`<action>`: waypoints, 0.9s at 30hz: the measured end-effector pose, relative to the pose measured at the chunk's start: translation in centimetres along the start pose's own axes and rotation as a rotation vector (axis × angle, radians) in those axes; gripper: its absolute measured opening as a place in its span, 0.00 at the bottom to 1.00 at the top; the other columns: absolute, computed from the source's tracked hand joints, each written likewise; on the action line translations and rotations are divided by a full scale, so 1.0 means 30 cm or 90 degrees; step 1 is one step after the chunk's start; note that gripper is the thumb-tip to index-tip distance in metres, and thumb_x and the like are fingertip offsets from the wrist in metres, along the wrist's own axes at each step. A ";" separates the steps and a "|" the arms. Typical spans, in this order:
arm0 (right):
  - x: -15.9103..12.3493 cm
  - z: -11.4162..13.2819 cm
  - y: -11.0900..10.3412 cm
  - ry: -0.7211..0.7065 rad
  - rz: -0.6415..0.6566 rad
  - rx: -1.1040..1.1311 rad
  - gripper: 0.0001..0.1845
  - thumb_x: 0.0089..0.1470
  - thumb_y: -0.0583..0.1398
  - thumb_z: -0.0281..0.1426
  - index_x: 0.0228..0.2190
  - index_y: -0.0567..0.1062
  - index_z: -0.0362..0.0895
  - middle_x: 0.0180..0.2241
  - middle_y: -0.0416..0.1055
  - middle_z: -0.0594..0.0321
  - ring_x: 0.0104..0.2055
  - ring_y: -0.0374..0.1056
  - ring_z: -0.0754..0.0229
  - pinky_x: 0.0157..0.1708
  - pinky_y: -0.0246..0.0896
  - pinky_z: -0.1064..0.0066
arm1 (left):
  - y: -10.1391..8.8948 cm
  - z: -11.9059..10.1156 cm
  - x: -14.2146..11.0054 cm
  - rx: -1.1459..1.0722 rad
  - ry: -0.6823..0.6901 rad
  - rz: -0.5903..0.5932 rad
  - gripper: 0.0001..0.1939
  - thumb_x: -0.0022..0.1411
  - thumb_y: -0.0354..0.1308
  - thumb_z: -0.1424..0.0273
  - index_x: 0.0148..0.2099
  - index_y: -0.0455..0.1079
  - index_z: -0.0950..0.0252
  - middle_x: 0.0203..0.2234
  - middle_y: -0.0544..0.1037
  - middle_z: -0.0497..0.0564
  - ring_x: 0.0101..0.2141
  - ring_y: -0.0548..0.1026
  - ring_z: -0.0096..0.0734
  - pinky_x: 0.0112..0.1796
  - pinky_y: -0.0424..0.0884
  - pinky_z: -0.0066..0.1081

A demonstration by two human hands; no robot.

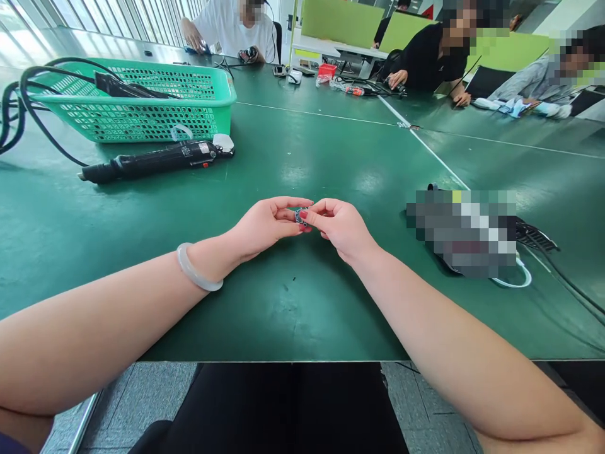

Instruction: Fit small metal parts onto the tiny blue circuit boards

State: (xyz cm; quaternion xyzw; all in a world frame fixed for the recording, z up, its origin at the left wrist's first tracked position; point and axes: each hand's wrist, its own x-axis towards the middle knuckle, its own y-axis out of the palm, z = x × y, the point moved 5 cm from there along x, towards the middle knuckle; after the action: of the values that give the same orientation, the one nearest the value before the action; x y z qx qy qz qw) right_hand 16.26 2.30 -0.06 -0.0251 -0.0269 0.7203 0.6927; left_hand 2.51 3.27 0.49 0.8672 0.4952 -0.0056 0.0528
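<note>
A small blue-grey piece with a pale pattern (299, 217) is pinched between my hands above the table; its kind is too small to make out. My left hand (269, 222) reaches in from the left, fingers stretched around the piece and thumb below. From the right, my right hand (341, 228) closes thumb and fingers on the same piece, partly covering it. The fingertips of both hands meet there. A pale bangle (197, 271) circles my left wrist.
Left on the green table (283, 315) stands a green basket (155, 116) with black cables. Before it lies a black electric screwdriver (155, 159). A blurred dark device (458, 236) with cables lies at right. Several people sit across the table, one in a white shirt (227, 28).
</note>
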 end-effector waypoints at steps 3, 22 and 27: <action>0.008 -0.009 0.008 -0.005 0.002 0.006 0.23 0.33 0.70 0.48 0.21 0.71 0.43 0.21 0.68 0.67 0.23 0.60 0.69 0.23 0.51 0.73 | -0.001 0.009 0.003 -0.025 -0.015 0.000 0.16 0.54 0.63 0.75 0.47 0.72 0.69 0.34 0.81 0.53 0.36 0.79 0.28 0.48 0.71 0.36; 0.036 -0.016 -0.017 -0.148 -0.004 -0.529 0.05 0.50 0.62 0.30 0.24 0.78 0.46 0.29 0.69 0.62 0.28 0.60 0.63 0.30 0.55 0.66 | -0.054 0.022 0.004 -0.023 -0.057 -0.138 0.12 0.58 0.58 0.78 0.45 0.73 0.69 0.37 0.79 0.55 0.35 0.79 0.28 0.48 0.73 0.34; 0.023 0.004 -0.022 -0.152 -0.025 -0.458 0.06 0.51 0.61 0.31 0.24 0.77 0.45 0.30 0.70 0.63 0.30 0.63 0.62 0.34 0.57 0.65 | -0.053 0.022 0.004 -0.036 -0.051 -0.145 0.11 0.59 0.56 0.78 0.44 0.73 0.69 0.40 0.78 0.55 0.37 0.79 0.28 0.49 0.72 0.33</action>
State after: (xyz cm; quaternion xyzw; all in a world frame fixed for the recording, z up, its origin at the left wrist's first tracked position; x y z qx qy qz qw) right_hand 16.87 3.01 0.11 -0.1824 -0.3590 0.6494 0.6451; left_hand 1.22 4.11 -0.32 0.8027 0.5877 -0.0323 0.0957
